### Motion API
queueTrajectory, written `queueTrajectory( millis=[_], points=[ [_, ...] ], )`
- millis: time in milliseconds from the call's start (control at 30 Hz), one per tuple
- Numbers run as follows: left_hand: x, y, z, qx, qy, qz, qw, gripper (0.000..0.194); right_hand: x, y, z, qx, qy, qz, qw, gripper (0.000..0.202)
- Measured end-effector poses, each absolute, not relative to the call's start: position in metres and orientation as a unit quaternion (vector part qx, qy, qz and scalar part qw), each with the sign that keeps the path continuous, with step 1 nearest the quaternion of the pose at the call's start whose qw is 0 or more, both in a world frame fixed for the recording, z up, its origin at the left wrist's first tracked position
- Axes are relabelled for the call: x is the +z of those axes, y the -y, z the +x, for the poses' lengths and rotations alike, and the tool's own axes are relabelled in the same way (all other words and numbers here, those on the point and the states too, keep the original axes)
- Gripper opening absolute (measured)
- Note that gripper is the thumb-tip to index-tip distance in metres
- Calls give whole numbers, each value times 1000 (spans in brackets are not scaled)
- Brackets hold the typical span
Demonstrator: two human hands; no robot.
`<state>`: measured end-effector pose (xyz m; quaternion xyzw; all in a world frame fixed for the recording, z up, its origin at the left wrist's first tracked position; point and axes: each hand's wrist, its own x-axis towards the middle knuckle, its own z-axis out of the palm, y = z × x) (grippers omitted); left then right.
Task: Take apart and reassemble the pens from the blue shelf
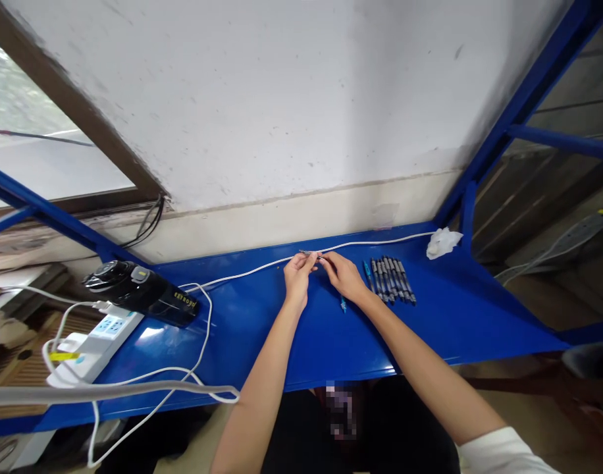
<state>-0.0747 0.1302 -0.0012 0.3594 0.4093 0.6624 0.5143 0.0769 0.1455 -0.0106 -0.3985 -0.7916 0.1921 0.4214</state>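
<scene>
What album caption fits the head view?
Left hand and right hand hold a slim item above a blue table, near pens.

Your blue bench [252, 349] carries a black bottle [156, 297] and, just beside it at the left end, a white power strip [97, 345], with loops of white cable [211, 311] over the surface there. To your right lies a row of grey-and-black pens [392, 278], close side by side, a teal pen [367, 271] at its left and a small teal piece [343, 303] apart from it. Behind these, a white cord [365, 243] trails along the back to a crumpled white wad [442, 243].
</scene>
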Motion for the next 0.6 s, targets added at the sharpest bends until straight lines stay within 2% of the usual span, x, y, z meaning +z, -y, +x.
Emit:
queueTrajectory(
  millis=[367,600],
  points=[
    [-4,-131,-67,673,-403,343,516,37,-15,-147,78,185,790,-436,389,14],
    [-1,-130,-70,672,-411,351,506,36,-8,-141,74,183,795,-438,377,21]
  ],
)
